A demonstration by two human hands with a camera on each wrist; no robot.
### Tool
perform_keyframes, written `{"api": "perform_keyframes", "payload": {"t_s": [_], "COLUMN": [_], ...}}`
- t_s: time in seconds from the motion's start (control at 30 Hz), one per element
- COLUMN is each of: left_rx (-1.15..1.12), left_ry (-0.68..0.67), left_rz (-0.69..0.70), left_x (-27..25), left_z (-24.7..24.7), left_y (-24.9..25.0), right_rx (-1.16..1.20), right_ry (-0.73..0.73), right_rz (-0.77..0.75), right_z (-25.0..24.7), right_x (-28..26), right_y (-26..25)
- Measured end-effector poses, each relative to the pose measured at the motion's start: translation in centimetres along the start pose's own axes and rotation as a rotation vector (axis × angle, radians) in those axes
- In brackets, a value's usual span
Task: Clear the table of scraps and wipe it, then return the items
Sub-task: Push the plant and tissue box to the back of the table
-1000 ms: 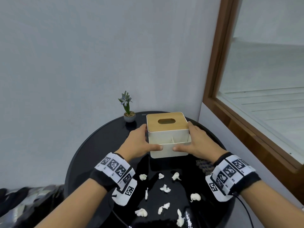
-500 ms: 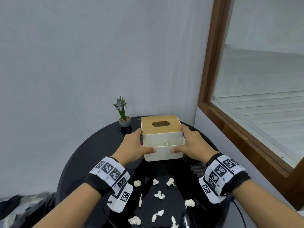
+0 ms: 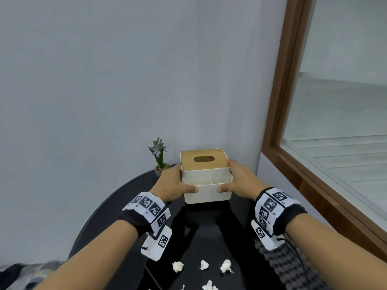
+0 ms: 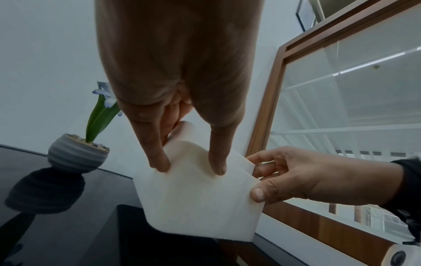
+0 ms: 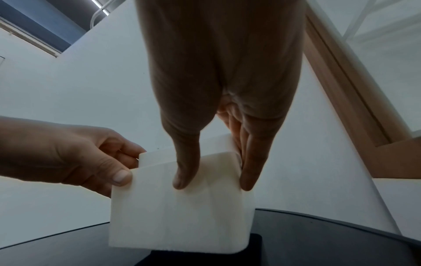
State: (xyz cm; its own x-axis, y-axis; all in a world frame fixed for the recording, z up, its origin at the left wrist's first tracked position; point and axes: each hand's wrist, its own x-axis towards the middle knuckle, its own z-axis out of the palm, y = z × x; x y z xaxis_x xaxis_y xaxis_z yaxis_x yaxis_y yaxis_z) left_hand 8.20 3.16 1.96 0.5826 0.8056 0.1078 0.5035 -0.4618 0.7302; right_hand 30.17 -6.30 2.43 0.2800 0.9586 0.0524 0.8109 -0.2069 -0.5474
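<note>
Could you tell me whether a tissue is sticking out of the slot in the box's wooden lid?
No, the oval slot in the tissue box lid shows dark, with no tissue protruding.

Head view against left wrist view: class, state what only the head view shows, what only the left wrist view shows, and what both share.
Only the head view shows the box's wooden lid with its slot, the open front compartments, the white scraps on the near table, the grey cloth and the marker wristbands.

Only the left wrist view shows the box's underside lifted clear of the table, with its dark reflection beneath.

Both show the left hand and right hand gripping the box, the potted plant, the black table and the wood-framed window.
</note>
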Motion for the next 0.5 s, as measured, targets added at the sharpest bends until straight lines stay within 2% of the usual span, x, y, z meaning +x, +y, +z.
{"api": "perform_keyframes", "payload": {"t_s": [0.23,0.5], "left_rx": [0.033,0.049], "left_ry": [0.004,0.031], "left_rz": [-0.014,-0.051], "left_x": [3.6,5.8], "left_z": [-0.4,-0.6], "left_y": [-2.1,-4.2], "right_rx": [-0.011,0.012], "right_ry": [-0.008,-0.016], "right_rz": [-0.001,-0.026], "right_z": [1.2,2.2], "right_x": [4.1,6.3], "right_y": [0.1,0.0]}}
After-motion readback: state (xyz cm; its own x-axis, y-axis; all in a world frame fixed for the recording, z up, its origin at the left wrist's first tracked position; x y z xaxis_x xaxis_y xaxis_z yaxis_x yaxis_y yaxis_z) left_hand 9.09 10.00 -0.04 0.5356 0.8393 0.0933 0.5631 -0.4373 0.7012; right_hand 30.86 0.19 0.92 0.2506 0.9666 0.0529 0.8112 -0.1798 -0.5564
